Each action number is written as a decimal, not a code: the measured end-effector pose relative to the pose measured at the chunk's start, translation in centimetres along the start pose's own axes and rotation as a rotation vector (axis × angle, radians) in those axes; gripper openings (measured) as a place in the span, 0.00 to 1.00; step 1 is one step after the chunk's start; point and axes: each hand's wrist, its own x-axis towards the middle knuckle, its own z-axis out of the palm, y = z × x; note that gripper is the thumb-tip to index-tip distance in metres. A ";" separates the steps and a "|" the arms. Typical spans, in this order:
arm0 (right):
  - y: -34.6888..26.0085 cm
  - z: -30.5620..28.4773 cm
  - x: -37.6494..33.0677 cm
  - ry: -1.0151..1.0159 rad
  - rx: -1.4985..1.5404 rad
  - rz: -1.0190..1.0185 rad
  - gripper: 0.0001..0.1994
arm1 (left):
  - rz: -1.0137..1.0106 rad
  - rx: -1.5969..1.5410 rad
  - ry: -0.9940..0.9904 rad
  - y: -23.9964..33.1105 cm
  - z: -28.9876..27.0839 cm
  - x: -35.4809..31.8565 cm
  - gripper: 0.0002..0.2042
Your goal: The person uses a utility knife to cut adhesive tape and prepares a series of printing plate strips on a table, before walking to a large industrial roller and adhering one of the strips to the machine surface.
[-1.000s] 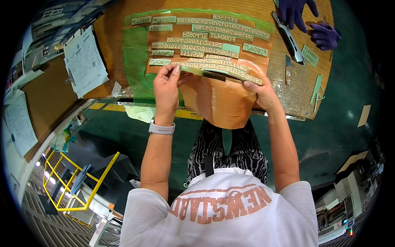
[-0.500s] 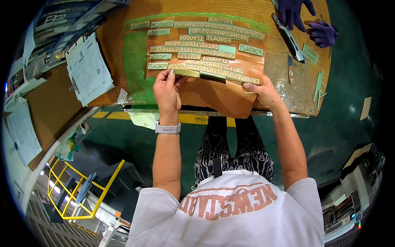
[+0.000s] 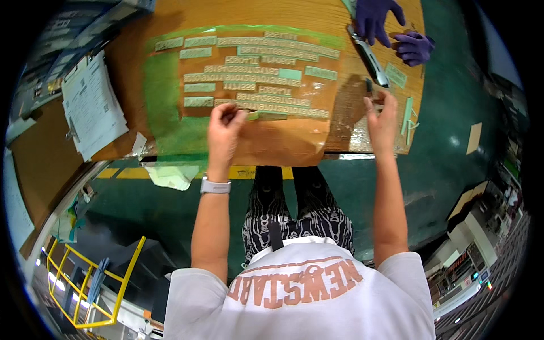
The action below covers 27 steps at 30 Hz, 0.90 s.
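My left hand (image 3: 224, 136), closed in a pinch, holds the end of a narrow yellow-green strip (image 3: 252, 115) at the lower rows of raised lettering. Below those rows lies a brown sheet (image 3: 283, 136) on the table, carrying pale lettered strips in mirror writing. Green film (image 3: 161, 107) shows along its left side. Off to the right, my right hand (image 3: 383, 122) has its thumb and fingers bent around a thin flat tool with a dark end (image 3: 369, 86); the tool's lower part is hidden by the fingers. A utility knife (image 3: 371, 59) lies just above that hand.
Purple gloves (image 3: 412, 47) rest at the far right of the wooden table (image 3: 348, 107). Light green strips (image 3: 408, 116) lie by its right edge. Clipped papers (image 3: 93, 105) stand to the left. A yellow metal frame (image 3: 127, 277) is at the lower left.
My right hand has let go of the strip's right end and moved right to the thin tool. My left hand still pinches the strip. The whole view has shifted.
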 end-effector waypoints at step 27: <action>-3.6 -1.0 -3.1 -0.535 0.876 0.175 0.18 | 0.153 0.028 -0.135 -0.4 0.7 -1.7 0.05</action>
